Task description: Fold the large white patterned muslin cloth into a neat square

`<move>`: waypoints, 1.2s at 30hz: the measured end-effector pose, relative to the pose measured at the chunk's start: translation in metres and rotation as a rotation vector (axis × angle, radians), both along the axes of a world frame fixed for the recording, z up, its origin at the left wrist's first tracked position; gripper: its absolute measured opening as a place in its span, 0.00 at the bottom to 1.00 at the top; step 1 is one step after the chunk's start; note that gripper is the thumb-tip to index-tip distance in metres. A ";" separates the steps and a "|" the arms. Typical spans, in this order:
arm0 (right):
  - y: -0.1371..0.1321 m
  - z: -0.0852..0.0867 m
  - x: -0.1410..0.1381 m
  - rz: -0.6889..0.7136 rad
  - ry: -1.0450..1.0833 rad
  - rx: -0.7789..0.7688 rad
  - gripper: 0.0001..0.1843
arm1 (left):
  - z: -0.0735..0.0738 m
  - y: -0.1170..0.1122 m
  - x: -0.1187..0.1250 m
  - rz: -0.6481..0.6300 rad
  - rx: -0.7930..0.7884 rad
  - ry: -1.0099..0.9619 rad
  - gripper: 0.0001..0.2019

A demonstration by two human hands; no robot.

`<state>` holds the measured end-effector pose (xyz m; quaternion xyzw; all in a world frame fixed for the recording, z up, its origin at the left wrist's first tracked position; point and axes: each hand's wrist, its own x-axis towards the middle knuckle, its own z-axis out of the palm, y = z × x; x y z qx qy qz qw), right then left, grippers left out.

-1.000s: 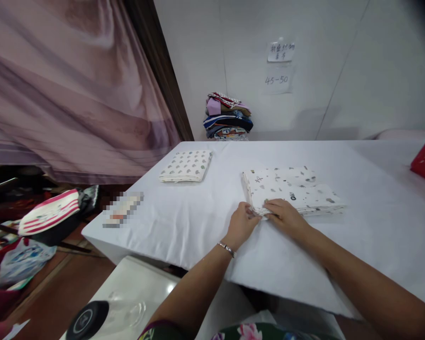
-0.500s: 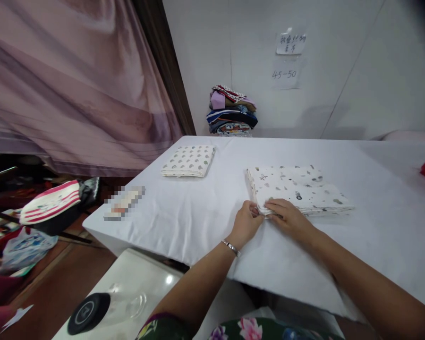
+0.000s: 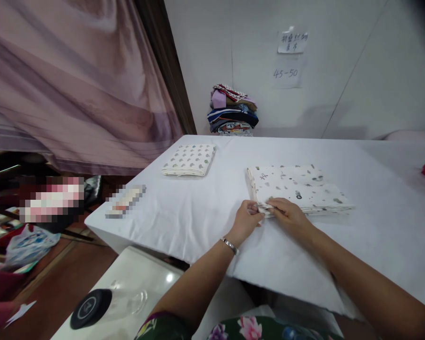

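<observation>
A counter draped in white cloth filled most of the view, running off toward the far wall. On it, right of centre, lay the folded printed cloth, a flat rectangle of several stacked layers with small dark motifs on white. Its long axis ran left to right across the counter, angled a little away on the right, and its near left corner pointed toward the person. A smaller folded dotted cloth lay well apart to the left, and a pile of folded clothes stood against the wall beyond.

The right hand lay flat with fingers together, pressing down on that near left corner. The left hand, a bracelet at its wrist, sat just beside it with thumb and fingers pinched together on the corner's edge layers.

The printed cloth looked soft, light and limp, likely to sag and unfold if lifted by a single layer. The layered corner or the folded left edge, gripped through all thicknesses, seemed the soundest place to take it.
</observation>
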<state>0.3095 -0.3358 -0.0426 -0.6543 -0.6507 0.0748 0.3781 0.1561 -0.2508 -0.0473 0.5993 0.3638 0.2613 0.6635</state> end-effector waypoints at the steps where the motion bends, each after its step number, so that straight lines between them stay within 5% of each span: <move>1: 0.000 0.000 0.000 -0.001 0.014 0.002 0.13 | 0.001 0.000 0.001 0.014 -0.018 -0.013 0.20; 12: -0.001 -0.001 -0.003 -0.007 -0.051 0.049 0.13 | 0.000 0.000 0.003 0.055 -0.009 0.017 0.18; 20: -0.007 0.002 0.000 0.155 -0.256 0.104 0.20 | 0.002 -0.001 0.003 0.025 0.014 -0.044 0.18; 31: 0.003 0.018 -0.001 -0.087 0.093 0.032 0.11 | -0.001 0.011 0.004 0.126 0.076 0.040 0.12; 36: 0.009 0.028 0.002 -0.171 0.063 0.075 0.10 | -0.009 0.014 0.006 0.010 0.188 0.168 0.10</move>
